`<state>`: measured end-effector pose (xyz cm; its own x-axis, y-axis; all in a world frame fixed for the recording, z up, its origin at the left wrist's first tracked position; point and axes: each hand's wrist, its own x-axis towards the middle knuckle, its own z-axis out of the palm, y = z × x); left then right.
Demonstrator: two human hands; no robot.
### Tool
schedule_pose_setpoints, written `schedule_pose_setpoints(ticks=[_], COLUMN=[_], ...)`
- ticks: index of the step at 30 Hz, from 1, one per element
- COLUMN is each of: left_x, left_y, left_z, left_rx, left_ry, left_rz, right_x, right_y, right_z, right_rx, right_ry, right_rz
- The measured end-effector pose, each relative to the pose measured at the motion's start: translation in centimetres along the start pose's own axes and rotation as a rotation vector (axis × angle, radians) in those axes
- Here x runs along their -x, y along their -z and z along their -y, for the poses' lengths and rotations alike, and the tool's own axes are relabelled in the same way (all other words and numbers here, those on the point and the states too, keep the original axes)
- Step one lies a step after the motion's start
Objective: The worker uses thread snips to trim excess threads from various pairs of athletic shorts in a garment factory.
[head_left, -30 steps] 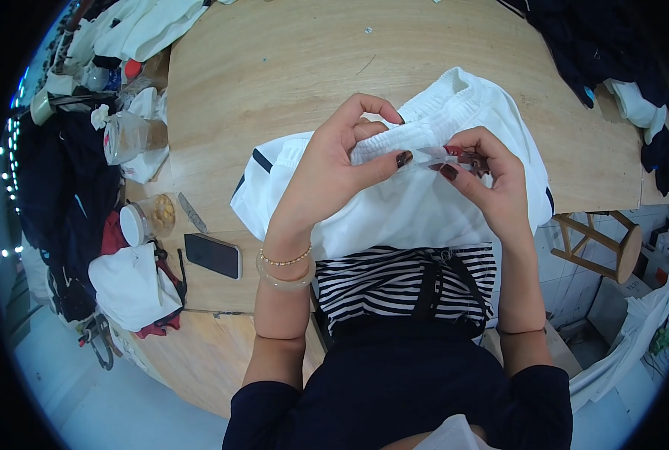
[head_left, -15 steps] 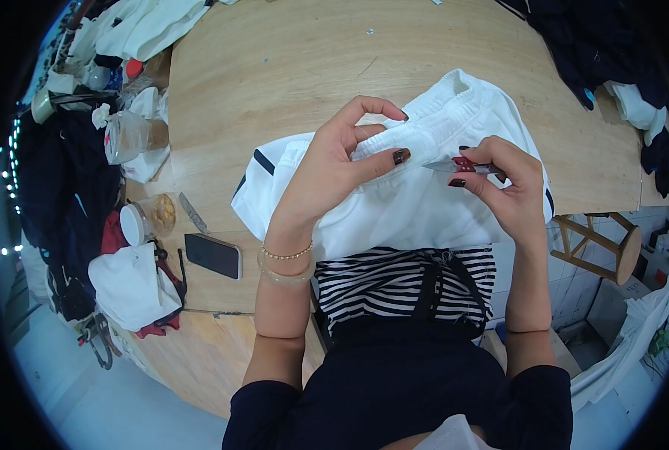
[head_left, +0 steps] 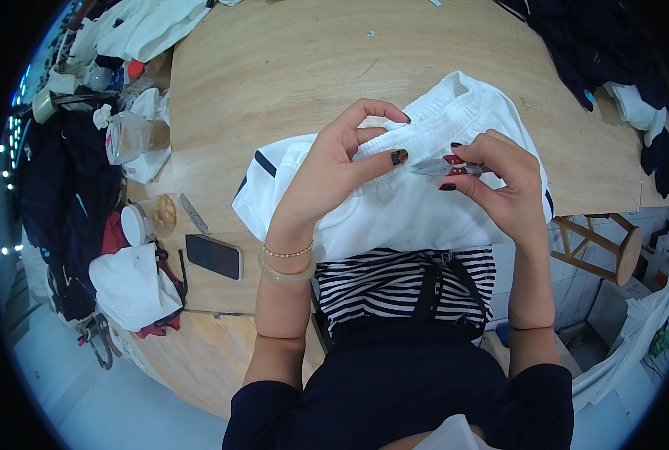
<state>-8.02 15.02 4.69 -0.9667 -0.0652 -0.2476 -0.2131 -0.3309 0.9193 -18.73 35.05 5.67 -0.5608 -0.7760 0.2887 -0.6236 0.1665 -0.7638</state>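
Note:
A white garment with a gathered elastic waistband and dark stripes at its sides lies over the table's near edge. My left hand pinches the waistband between thumb and fingers. In my right hand is a small pair of thread snips with red on the grips. Thumb and finger hold the snips, whose blades are parted and point left at the cloth just below the waistband. Whether the blade tips touch the fabric I cannot tell.
On the wooden table to the left are a phone, a grey blade-like tool, a lidded jar and a plastic container. Dark clothes lie at the far right. A wooden stool stands below the right edge.
The snips have moved slightly left toward my left thumb, and their blades and grips have spread apart. My left hand keeps nearly the same place on the waistband.

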Motion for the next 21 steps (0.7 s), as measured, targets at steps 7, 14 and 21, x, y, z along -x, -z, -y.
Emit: schedule_pose_setpoints(ticks=[7,14,21], left_x=[0.06,0.23,0.54], left_y=[-0.06,-0.17,-0.51], left_z=[-0.33,-0.18,-0.34], left_rx=[-0.002,-0.031,-0.091], left_ry=[0.015,-0.013,-0.068], left_rz=[0.044,0.026,0.036], right_x=[-0.23,0.07,-0.11], right_y=[-0.05,0.28,0.62], right_z=[0.08,0.45,0.3], right_rx=[-0.001,-0.071,0.06], right_ry=[0.031,0.029,0.029], right_rz=[0.01,0.053,-0.067])
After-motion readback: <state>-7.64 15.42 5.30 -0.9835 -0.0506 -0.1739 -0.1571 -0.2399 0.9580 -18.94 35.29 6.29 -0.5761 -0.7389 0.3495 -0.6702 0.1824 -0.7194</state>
